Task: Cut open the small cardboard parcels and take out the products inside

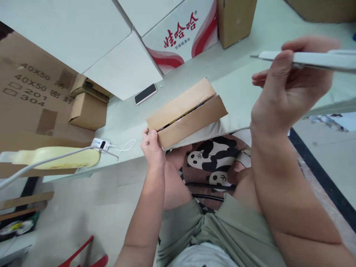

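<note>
A brown cardboard box (191,126) lies tilted near the front edge of the pale table (125,122). Along its top the two flaps stand slightly apart, and a dark strip shows in the gap. My left hand (153,146) grips the box's near left corner, thumb on the outside. Raised at the right, apart from the box, my right hand (292,85) is closed around a white utility knife (314,60). The knife's thin blade points left.
A phone (146,94) lies behind the box. White cartons (182,37) and a small brown box (236,22) stand at the back. At the left are a yellow bottle (66,157), a white cable (50,163) and a small white device (100,144).
</note>
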Demonstrator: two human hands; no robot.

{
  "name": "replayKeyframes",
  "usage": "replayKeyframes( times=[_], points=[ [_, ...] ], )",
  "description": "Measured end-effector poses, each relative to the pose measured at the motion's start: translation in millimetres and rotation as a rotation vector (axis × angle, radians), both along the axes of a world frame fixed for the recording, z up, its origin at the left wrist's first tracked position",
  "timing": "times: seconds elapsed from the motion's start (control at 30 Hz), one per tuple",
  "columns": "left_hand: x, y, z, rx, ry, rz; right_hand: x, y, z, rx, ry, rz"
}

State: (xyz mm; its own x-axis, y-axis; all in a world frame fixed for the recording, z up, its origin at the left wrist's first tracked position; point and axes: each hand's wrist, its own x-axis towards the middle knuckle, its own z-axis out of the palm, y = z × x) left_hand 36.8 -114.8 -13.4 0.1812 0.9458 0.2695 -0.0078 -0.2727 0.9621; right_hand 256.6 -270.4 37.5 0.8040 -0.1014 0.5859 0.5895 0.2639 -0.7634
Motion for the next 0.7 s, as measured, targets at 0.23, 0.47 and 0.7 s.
replayKeyframes(
  times=[0.23, 0.47, 0.7],
  points=[
    [-5, -1, 10.4, 0.086, 0.072, -0.041, 27, -8, -53.6, -0.908, 0.184, 0.152],
    [-12, 7, 16.6, 0.068, 0.048, -0.347, 31, 7, -77.9, -1.161, 0.376, 0.289],
    [-17, 18, 26.1, -0.024, 0.092, -0.524, 7, 4, -32.6, -0.57, 0.18, 0.504]
  ],
)
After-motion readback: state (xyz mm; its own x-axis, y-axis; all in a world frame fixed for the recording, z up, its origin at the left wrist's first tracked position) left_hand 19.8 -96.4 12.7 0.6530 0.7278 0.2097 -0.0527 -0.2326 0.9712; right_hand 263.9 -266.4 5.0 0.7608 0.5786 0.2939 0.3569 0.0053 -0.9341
